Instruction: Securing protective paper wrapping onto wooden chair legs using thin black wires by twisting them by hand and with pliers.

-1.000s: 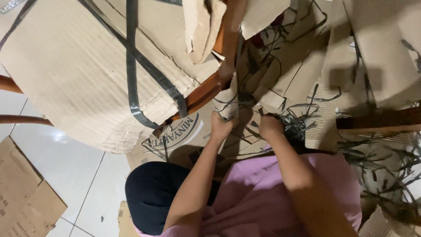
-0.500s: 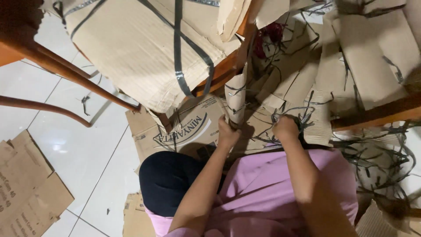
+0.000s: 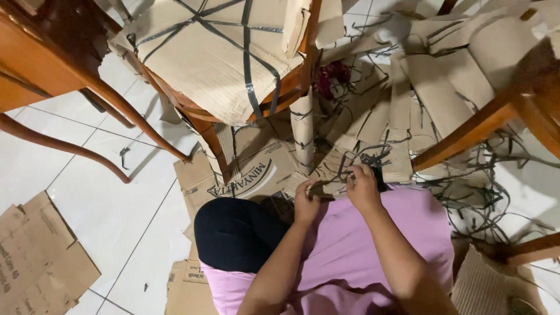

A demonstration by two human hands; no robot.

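Observation:
I sit on the floor in a pink top. My left hand [image 3: 305,204] and my right hand [image 3: 361,186] are close together in front of my lap, both closed on a small piece of corrugated cardboard [image 3: 298,182] and a dark plastic strap [image 3: 326,188] running between them. What my right fingers pinch is partly hidden. Just beyond my hands stands a wooden chair leg wrapped in cardboard [image 3: 302,131], bound with dark straps. The chair seat [image 3: 216,52] above it is also covered in strapped cardboard.
A flattened printed cardboard box [image 3: 245,175] lies under the chair. Cardboard strips [image 3: 408,111] and tangled dark straps [image 3: 472,192] litter the floor ahead and to the right. Another wooden chair frame [image 3: 478,128] is at the right, curved wooden legs [image 3: 58,140] at the left, loose cardboard [image 3: 41,256] on white tiles.
The view has swung so the wrapped chair now sits higher and further left of centre. My hands have drawn back from the chair leg toward my lap, still close together.

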